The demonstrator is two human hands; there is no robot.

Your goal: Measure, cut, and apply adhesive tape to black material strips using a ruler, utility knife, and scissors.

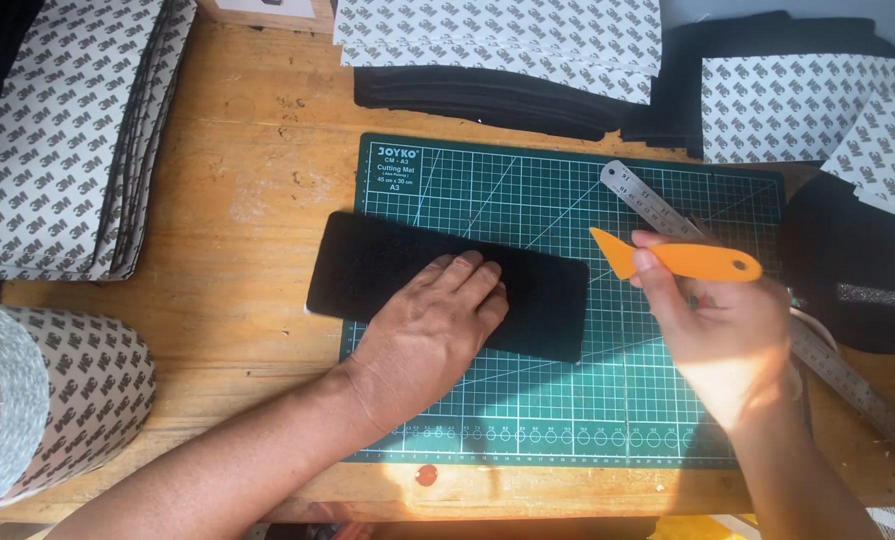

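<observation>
My left hand [438,325] lies flat, palm down, on a black rectangular foam piece [378,265] with rounded corners. The piece rests partly on a green cutting mat [588,400] and partly on the wooden table. My right hand [723,335] holds an orange plastic scraper tool [683,260] with its pointed tip toward the black piece, just past its right end. A steel ruler [848,385] lies diagonally across the mat's right side, under my right hand.
Stacks of sheets with printed white backing sit at the left [63,140], top centre [498,35] and top right [798,100], over black foam layers. A large roll of backed tape [58,395] lies at the lower left. The table's front edge runs along the bottom.
</observation>
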